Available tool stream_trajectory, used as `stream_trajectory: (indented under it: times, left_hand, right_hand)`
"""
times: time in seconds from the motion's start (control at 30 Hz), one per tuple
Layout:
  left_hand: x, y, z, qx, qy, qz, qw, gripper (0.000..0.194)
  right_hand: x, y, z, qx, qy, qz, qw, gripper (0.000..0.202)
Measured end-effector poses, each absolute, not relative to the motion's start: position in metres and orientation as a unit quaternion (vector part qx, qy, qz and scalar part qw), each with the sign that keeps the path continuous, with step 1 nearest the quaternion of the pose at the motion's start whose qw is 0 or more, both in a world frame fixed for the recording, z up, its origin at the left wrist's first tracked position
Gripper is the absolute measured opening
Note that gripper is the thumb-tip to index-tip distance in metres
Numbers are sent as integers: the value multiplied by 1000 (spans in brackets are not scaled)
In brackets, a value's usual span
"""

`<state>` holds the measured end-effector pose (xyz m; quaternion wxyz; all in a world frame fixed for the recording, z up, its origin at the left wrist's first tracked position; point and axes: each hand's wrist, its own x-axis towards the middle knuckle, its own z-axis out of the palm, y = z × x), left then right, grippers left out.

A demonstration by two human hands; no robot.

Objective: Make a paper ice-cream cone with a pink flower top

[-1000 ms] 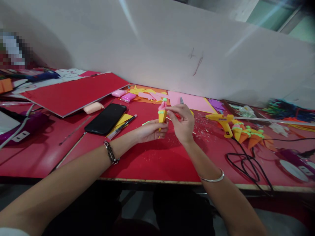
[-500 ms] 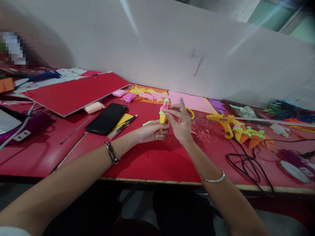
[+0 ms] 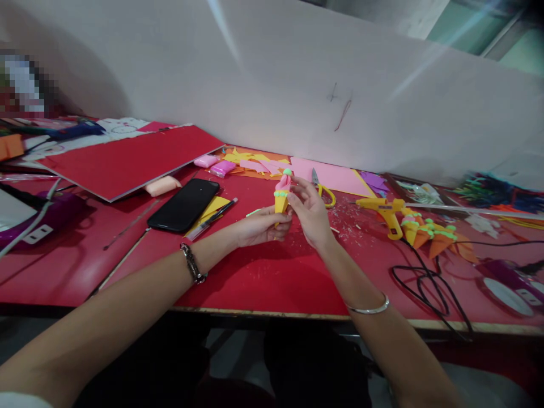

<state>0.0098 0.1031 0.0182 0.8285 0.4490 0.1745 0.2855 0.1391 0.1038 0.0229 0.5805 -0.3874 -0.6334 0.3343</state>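
Note:
A small craft ice cream cone [image 3: 281, 202] stands upright in front of me, with a yellow cone, a light green beaded rim, a pink swirl and a green ball on top. My left hand [image 3: 267, 226] is closed round its lower part. At its right side, my right hand [image 3: 309, 209] has bent fingers, the thumb and a fingertip against the rim and swirl. The exact contact is partly hidden. Yellow-handled scissors [image 3: 325, 195] lie just behind my right hand. A light green piece [image 3: 254, 213] shows behind my left wrist.
A black phone [image 3: 185, 205] and a pen [image 3: 212, 218] lie left. To the right are a yellow glue gun [image 3: 382, 212], finished cones [image 3: 429, 235] and a looped black cable [image 3: 420, 289]. Paper scraps [image 3: 259, 161] and a red board [image 3: 131, 158] lie toward the wall.
My right hand's fingers have loosened and shifted slightly down along the cone, uncovering more of the scissors. The cone has turned or tilted a little; my left hand keeps its hold.

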Motion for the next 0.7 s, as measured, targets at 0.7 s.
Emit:
stream_trajectory:
  times: [0.7]
  left_hand:
    - [10, 103, 15, 464, 151, 279, 827, 11]
  right_hand:
    - [140, 103, 19, -378, -678, 332, 536, 37]
